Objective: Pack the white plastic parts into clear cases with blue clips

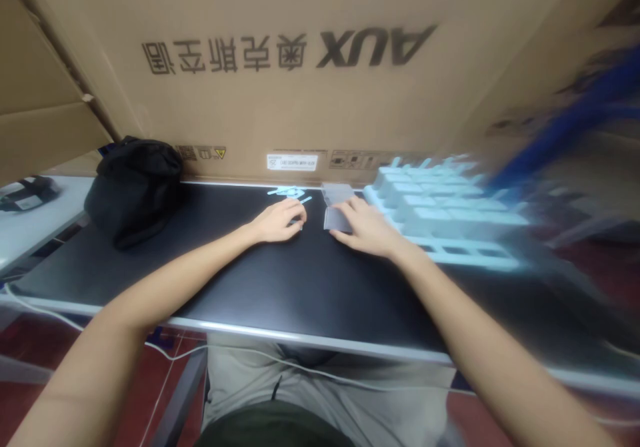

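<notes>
While both forearms stretch out across a black table (240, 280), the person's left hand (277, 220) rests knuckles-up on the surface with its fingers curled under, close to a few pale blue plastic strips (287, 192) lying just beyond it; whether the curled fingers have hold of one cannot be told. The right hand (365, 228) lies flatter, fingers spread forward onto a small grey, flat, clear-looking piece (336, 218), pressing on its near edge rather than gripping it. A second grey piece (336, 192) sits just behind the first, toward the back of the table. Just right of the right hand stands a pale blue moulded tray (450, 214) of many compartments, blurred by camera motion. A dark blue streak (565, 124) crosses above the tray, too smeared to identify. A black bag (135, 190) sits on the table's left end, well apart from the hands. A large cardboard box (320, 67) printed with inverted lettering forms the backdrop.
</notes>
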A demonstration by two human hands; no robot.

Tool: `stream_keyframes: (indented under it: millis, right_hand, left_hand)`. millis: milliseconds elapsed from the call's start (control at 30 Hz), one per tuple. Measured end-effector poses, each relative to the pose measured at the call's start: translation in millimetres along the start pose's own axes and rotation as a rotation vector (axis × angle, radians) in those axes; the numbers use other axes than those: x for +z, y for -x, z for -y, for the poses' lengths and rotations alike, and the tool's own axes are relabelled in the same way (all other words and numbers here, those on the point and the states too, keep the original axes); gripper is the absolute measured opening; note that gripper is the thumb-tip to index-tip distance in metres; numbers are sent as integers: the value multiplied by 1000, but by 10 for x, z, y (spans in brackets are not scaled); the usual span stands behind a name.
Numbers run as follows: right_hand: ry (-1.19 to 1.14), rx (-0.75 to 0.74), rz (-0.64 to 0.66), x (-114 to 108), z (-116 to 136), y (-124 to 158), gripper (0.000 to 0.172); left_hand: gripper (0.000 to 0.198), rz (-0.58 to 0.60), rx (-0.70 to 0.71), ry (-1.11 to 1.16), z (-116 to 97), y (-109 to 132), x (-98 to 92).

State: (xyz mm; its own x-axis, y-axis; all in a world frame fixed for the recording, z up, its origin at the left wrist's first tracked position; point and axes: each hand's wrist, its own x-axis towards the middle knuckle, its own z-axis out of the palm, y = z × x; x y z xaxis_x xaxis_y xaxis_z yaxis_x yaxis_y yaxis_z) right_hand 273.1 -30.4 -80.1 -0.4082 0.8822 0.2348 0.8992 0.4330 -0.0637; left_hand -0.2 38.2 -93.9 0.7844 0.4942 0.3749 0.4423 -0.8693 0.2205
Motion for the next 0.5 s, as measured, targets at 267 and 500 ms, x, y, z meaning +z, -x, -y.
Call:
stream_keyframes:
  millis: [267, 500]
  right_hand:
    - [150, 70, -28, 45, -164, 28, 66]
    - [225, 161, -54, 70, -89, 17, 54]
  left_hand:
    - [23, 43, -10, -134, 47, -35, 16]
    - [39, 68, -126, -184, 86, -47, 73]
